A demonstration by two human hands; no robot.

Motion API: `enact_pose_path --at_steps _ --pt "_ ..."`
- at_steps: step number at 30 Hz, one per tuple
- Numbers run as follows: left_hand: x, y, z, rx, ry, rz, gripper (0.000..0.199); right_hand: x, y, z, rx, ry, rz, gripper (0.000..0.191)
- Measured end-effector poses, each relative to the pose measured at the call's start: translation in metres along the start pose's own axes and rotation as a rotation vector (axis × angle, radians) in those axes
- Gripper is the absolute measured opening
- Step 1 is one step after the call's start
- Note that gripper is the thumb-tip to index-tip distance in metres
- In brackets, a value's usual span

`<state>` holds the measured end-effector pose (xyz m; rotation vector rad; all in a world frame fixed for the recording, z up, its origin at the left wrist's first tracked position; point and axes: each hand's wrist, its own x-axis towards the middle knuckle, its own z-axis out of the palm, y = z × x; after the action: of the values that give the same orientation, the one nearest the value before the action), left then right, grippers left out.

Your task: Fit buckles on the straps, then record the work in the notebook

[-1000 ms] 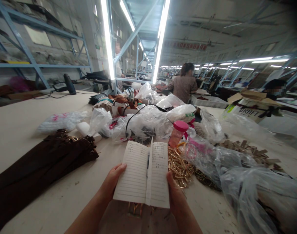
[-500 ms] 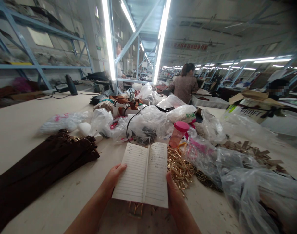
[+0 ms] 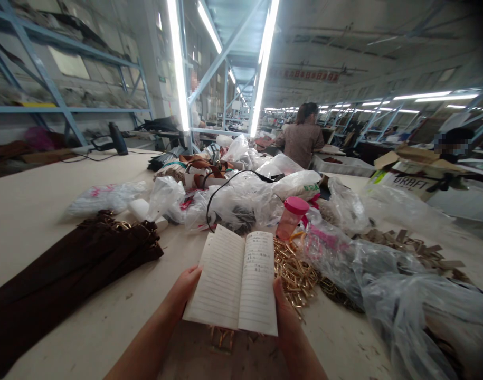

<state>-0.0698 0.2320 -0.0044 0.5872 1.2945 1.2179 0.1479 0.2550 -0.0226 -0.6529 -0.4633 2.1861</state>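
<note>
An open notebook (image 3: 221,285) with lined pages is held up over the table, facing me. Its right page carries handwriting; the left page shows lines and no clear writing. My left hand (image 3: 188,287) is closed on the left edge, thumb on top and the other fingers hidden beneath. On the right edge, my right hand (image 3: 283,306) grips it the same way. Gold metal buckles (image 3: 294,272) lie heaped just beyond my right hand. A few more metal pieces (image 3: 222,339) show under the notebook's lower edge.
Dark brown strips (image 3: 70,269) lie bundled at left. Clear plastic bags (image 3: 241,192) pile up across the middle, with a pink-lidded jar (image 3: 292,217) among them. More plastic (image 3: 431,311) covers the right side. A cardboard box (image 3: 413,169) stands behind it. A person (image 3: 302,137) is farther back.
The left page with writing on it is now covered by a page showing only lines. Both hands keep their grip on the notebook, almost unmoved.
</note>
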Motion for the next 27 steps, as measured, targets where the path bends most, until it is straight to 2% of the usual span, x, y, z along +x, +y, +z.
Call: enact_pose_path --at_steps 12,20,27 --pt "0.0008 -0.0012 0.0010 -0.008 0.001 0.000 0.023 -0.0002 -0.0012 0.0027 0.006 0.022 -0.012 0.064" --pt "0.0044 -0.0057 -0.0017 -0.015 -0.019 -0.011 0.027 -0.0005 -0.0010 0.0002 0.012 -0.013 0.011 0.065" --pt "0.0022 -0.0016 0.0022 -0.002 0.007 -0.012 0.022 -0.0002 0.0016 -0.0026 0.030 -0.035 0.005 0.057"
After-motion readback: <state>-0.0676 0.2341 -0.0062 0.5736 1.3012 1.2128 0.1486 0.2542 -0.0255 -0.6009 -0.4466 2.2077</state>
